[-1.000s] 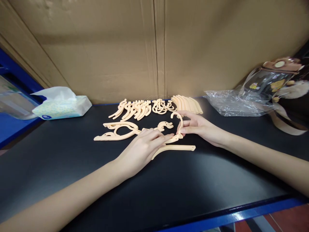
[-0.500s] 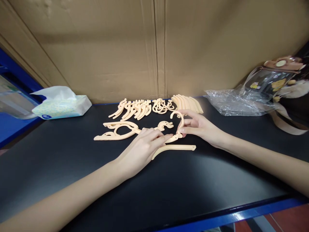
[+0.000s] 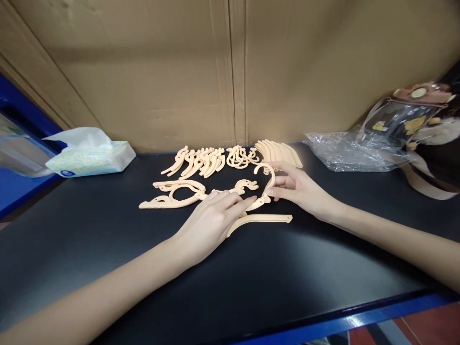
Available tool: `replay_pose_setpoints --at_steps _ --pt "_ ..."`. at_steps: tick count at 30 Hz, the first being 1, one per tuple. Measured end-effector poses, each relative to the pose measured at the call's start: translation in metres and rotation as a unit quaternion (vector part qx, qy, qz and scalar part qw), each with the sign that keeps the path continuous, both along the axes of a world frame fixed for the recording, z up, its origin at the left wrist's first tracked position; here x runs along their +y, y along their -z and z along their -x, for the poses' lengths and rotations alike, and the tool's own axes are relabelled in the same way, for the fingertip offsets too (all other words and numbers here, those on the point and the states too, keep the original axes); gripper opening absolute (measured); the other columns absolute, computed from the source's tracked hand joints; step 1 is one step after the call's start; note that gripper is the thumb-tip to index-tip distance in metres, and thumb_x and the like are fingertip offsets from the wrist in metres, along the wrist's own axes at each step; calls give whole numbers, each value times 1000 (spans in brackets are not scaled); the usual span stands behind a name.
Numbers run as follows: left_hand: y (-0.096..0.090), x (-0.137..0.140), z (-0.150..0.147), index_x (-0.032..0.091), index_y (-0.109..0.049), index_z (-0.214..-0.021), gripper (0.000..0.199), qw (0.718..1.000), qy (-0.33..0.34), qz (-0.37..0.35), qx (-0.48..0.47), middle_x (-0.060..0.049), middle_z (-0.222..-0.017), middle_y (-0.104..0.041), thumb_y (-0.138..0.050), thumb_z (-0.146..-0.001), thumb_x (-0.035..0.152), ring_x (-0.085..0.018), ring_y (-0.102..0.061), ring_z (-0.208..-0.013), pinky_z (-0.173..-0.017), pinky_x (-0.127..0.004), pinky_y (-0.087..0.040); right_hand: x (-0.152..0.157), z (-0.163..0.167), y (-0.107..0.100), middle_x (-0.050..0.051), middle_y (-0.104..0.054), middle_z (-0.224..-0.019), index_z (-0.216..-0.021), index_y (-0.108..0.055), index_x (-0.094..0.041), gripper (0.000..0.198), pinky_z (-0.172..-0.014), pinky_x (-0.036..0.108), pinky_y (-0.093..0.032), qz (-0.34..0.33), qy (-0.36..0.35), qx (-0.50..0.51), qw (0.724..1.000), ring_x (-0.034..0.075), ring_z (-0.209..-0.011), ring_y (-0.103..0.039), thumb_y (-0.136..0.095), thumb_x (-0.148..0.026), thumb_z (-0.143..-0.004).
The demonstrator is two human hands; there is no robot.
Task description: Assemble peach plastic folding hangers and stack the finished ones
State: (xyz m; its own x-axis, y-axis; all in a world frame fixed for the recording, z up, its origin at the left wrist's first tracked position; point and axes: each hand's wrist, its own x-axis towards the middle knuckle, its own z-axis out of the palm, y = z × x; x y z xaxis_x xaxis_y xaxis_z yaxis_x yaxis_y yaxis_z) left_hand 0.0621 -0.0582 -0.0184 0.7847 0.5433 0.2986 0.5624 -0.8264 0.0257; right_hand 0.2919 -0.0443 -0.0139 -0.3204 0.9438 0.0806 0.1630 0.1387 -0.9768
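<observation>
My right hand (image 3: 293, 187) pinches a cream plastic hanger hook (image 3: 272, 178), its curve upright and its lower end against a hanger arm piece (image 3: 257, 204). With fingers bent over that arm piece, my left hand (image 3: 215, 215) presses it to the table and hides much of it. Just in front lies a long curved strip (image 3: 266, 219) with a hole at its end. Left of the left hand are a folded hanger (image 3: 183, 205) and, partly behind the fingers, another hook (image 3: 246, 185).
Along the back of the black table (image 3: 287, 278) lie several arm pieces (image 3: 204, 163), loose hooks (image 3: 241, 157) and curved strips (image 3: 278, 153). A tissue pack (image 3: 97, 158) stands left. Clear plastic film (image 3: 352, 153) and a strapped bottle (image 3: 402, 117) are right. Cardboard (image 3: 161, 72) rises behind.
Both hands keep nearly the same place and grip. The hook in my right hand has tilted or shifted very slightly; the other pieces lie as before.
</observation>
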Motion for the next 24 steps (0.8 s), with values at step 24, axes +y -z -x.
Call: replay_pose_setpoints --at_steps 24 --pt "2 10 0 14 -47 -132 37 998 -57 -18 -21 -7 -94 -63 -30 -100 27 -19 -57 -84 -73 -30 -46 -7 10 1 -4 -66 -71 -112 -44 -22 42 -77 36 -49 -8 -2 0 1000 18 -72 -66 -66 -24 -76"
